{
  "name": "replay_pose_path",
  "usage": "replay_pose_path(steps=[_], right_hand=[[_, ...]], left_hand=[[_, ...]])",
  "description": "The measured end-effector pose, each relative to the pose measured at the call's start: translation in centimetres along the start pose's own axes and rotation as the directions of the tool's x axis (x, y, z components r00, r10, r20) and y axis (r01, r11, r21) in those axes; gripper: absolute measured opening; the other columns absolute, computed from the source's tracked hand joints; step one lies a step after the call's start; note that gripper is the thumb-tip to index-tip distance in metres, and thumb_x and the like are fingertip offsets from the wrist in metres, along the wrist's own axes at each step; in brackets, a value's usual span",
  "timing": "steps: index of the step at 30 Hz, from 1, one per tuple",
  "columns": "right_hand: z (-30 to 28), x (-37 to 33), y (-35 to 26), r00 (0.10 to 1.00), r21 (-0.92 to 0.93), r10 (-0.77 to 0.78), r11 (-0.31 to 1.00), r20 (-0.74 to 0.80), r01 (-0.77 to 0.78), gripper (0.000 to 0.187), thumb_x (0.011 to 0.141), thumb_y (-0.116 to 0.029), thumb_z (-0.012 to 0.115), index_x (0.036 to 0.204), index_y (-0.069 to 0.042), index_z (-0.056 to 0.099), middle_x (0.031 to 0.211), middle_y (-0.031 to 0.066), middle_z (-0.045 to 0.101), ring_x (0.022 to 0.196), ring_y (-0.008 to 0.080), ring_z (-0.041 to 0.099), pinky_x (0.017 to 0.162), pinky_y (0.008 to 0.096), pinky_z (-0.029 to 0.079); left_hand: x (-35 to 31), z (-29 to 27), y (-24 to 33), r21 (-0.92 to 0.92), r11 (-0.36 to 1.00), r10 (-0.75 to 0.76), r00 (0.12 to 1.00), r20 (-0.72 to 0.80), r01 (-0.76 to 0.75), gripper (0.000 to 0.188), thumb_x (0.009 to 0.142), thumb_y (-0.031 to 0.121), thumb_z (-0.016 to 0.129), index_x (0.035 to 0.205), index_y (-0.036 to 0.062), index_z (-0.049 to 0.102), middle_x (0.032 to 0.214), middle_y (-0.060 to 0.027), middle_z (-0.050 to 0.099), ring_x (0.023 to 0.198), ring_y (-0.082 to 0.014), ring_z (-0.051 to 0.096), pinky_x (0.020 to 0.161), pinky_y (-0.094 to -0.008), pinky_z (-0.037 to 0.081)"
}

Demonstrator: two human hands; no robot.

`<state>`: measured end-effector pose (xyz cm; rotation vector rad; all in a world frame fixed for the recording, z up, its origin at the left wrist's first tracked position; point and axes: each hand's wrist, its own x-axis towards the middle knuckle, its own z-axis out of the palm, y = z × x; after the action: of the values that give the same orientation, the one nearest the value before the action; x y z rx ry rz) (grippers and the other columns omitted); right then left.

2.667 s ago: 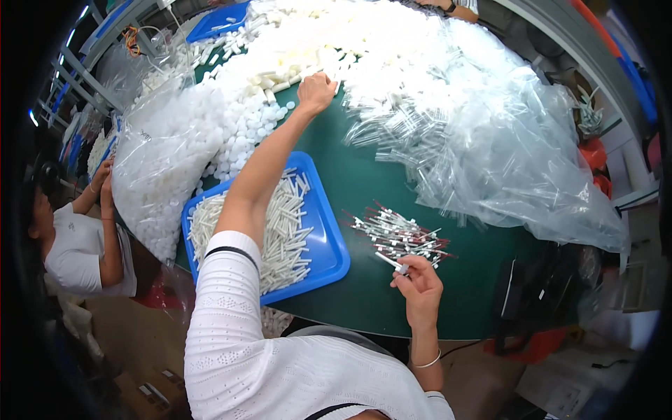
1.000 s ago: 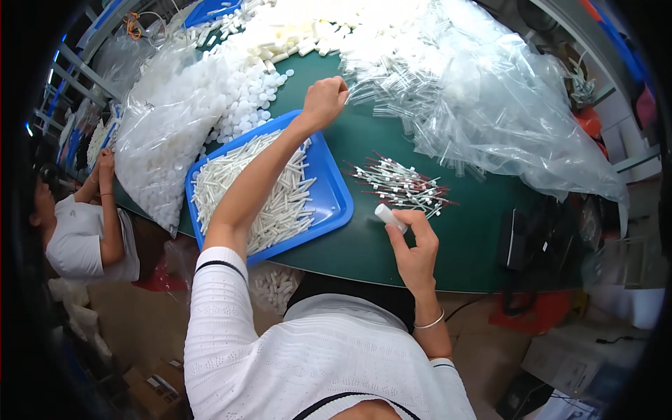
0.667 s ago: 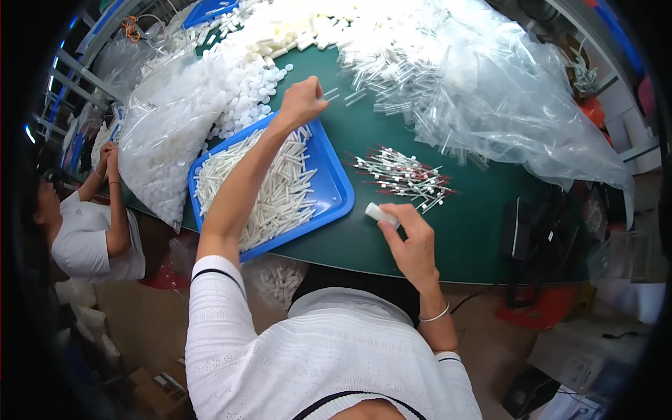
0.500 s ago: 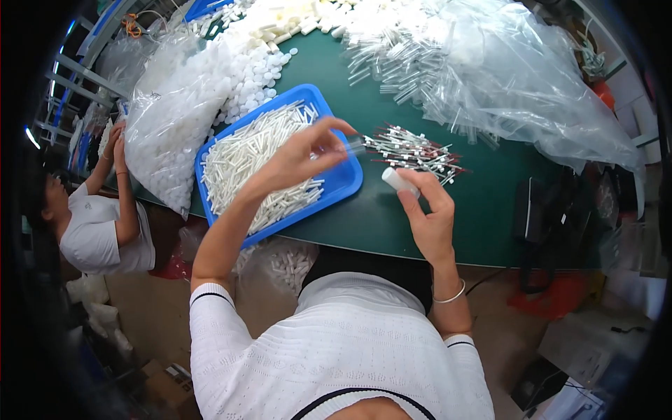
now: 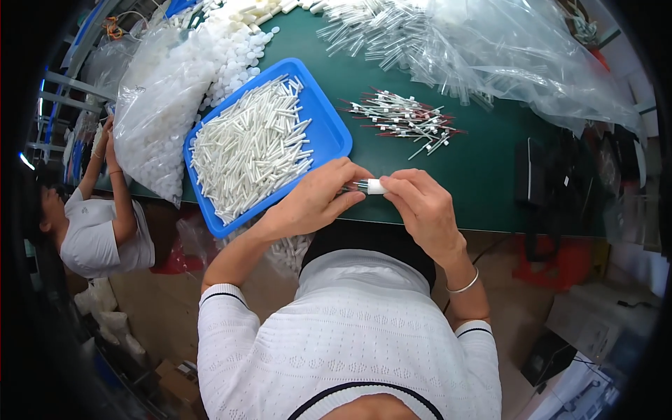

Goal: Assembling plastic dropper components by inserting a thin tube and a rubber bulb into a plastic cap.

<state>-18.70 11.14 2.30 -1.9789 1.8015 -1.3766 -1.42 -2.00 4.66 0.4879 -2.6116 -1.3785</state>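
My left hand (image 5: 315, 199) pinches a clear plastic tube (image 5: 357, 186) lying level near the table's front edge. My right hand (image 5: 427, 210) grips a short white cylinder (image 5: 375, 187) between thumb and fingertips. Tube and cylinder meet end to end; whether one sits inside the other I cannot tell. Just beyond my hands lies a loose heap of thin sticks (image 5: 402, 119) with white collars and dark red tips. On the left a blue tray (image 5: 325, 136) holds many slim white rods (image 5: 248, 143).
Clear tubes (image 5: 371, 35) spill from a large plastic bag (image 5: 518, 63) at the back right. Beside the tray stands a bag of white caps (image 5: 157, 126), with loose caps (image 5: 234, 70) behind it. At far left another person (image 5: 108, 234) works. The green table (image 5: 490, 203) ends near my waist.
Both hands have come together near the table's front edge, the left moving right and down from over the tray. The clear tube now meets the white cylinder. My view has shifted slightly.
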Motion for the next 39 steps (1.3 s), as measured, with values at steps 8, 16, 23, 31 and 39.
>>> replay_pose_path(steps=[8, 16, 23, 31, 39], right_hand=[[-0.6, 0.3, 0.4, 0.982, 0.131, 0.117, 0.982, 0.147, -0.137, 0.017, 0.079, 0.0, 0.069, 0.097, -0.001, 0.066, 0.081, 0.0102, 0.062, 0.064, 0.0231, 0.06, 0.056, 0.031, 0.047], [-0.2, 0.9, -0.5, 0.933, 0.242, 0.234, 0.922, 0.275, -0.302, 0.028, 0.079, -0.007, 0.072, 0.103, -0.003, 0.059, 0.089, 0.0114, 0.063, 0.073, 0.0276, 0.063, 0.066, 0.0348, 0.051], [0.8, -1.4, 0.1, 0.84, 0.52, 0.386, 0.662, 0.381, -0.54, 0.02, 0.085, -0.002, 0.067, 0.103, 0.002, 0.06, 0.078, 0.0085, 0.065, 0.065, 0.0097, 0.061, 0.059, 0.0229, 0.051], [0.5, -2.0, 0.5, 0.762, 0.575, 0.433, 0.5, 0.481, -0.647, 0.013, 0.088, -0.003, 0.064, 0.098, 0.005, 0.064, 0.079, 0.0062, 0.066, 0.066, 0.0087, 0.061, 0.06, 0.023, 0.052], [2.5, -4.8, 1.0, 0.879, 0.693, 0.416, 0.563, 0.234, -0.451, 0.024, 0.083, 0.006, 0.065, 0.106, 0.0, 0.069, 0.096, 0.0061, 0.064, 0.083, 0.0092, 0.06, 0.072, 0.0209, 0.051]], left_hand=[[-0.8, 0.3, -1.4, -0.294, 0.944, -0.129, 0.987, 0.099, 0.153, 0.024, 0.092, 0.007, 0.058, 0.115, 0.0003, 0.057, 0.087, -0.0066, 0.053, 0.074, -0.0142, 0.051, 0.067, -0.0277, 0.042], [-0.7, 1.3, -2.2, -0.226, 0.969, -0.089, 0.994, 0.065, 0.102, 0.023, 0.094, 0.012, 0.057, 0.114, 0.0025, 0.058, 0.076, -0.0064, 0.052, 0.068, -0.0128, 0.048, 0.062, -0.0288, 0.041], [-1.0, 1.5, -1.9, -0.495, 0.822, -0.152, 0.946, 0.286, 0.282, 0.03, 0.102, 0.029, 0.043, 0.098, 0.0025, 0.057, 0.069, 0.0009, 0.046, 0.063, -0.0074, 0.041, 0.057, -0.0253, 0.035], [-1.7, 4.4, -2.0, 0.018, 0.999, 0.048, 0.996, -0.071, -0.047, 0.024, 0.099, 0.021, 0.047, 0.088, 0.0012, 0.055, 0.064, -0.015, 0.05, 0.059, -0.0312, 0.05, 0.055, -0.038, 0.04], [-1.9, 4.1, -0.3, -0.168, 0.983, -0.082, 0.994, -0.069, 0.07, 0.014, 0.09, 0.014, 0.062, 0.093, 0.0021, 0.055, 0.076, -0.0147, 0.059, 0.068, -0.0334, 0.058, 0.058, -0.0376, 0.045]])
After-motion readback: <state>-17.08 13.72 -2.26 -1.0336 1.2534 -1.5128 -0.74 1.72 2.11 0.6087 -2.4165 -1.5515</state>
